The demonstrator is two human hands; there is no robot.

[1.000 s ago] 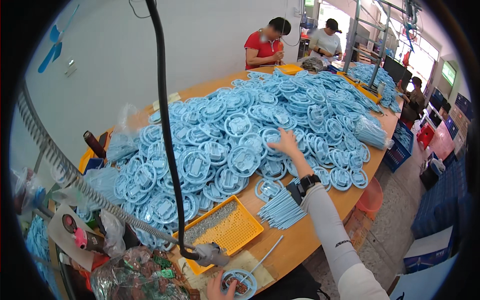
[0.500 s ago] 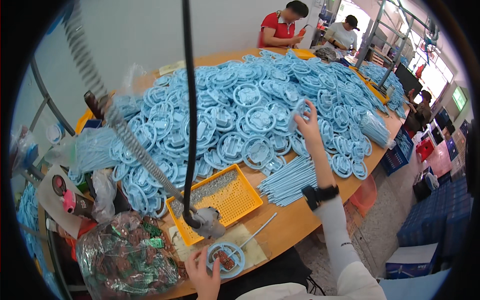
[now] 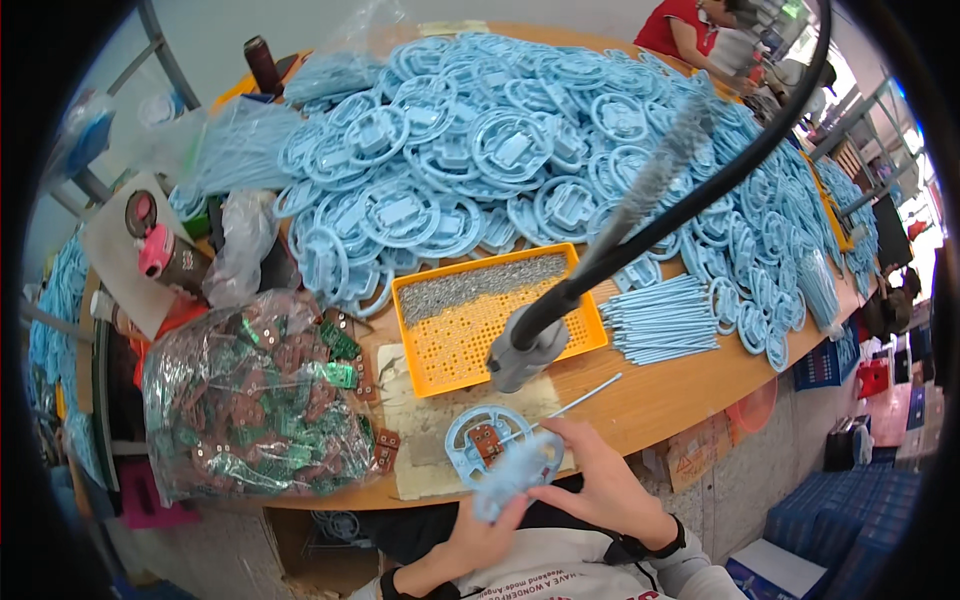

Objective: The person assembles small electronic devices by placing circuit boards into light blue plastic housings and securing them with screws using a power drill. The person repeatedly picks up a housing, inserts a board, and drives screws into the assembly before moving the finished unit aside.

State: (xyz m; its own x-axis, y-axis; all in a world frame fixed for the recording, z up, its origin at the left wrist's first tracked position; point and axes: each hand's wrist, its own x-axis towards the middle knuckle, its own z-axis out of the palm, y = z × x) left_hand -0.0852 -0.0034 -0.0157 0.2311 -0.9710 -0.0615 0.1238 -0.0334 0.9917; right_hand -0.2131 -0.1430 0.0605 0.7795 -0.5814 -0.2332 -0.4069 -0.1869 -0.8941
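Close to my body, a light blue plastic round cover [image 3: 517,474], smeared by motion, is between my two hands. My left hand [image 3: 480,535] pinches its lower left edge with thumb and fingers. On the opposite side, my right hand [image 3: 603,485] grips its right edge. Just beyond, on a worn beige mat [image 3: 420,465], lies a light blue round housing [image 3: 462,428] with a small brown circuit board [image 3: 487,444] inside. A thin light blue stick [image 3: 592,392] extends from this housing toward the upper right. The held cover hides part of the housing's near right side.
A yellow perforated tray [image 3: 450,368] holds many small metal pieces. Beyond it rises a big heap of light blue round parts [image 3: 510,145]. Light blue sticks [image 3: 662,320] lie right; bagged circuit boards [image 3: 255,410] sit left. A grey tool head [image 3: 525,350] on a black cable hangs over the tray.
My right hand has come back from the heap with a round cover. My left hand has left the housing and now holds that cover too. The view has swung left and down.
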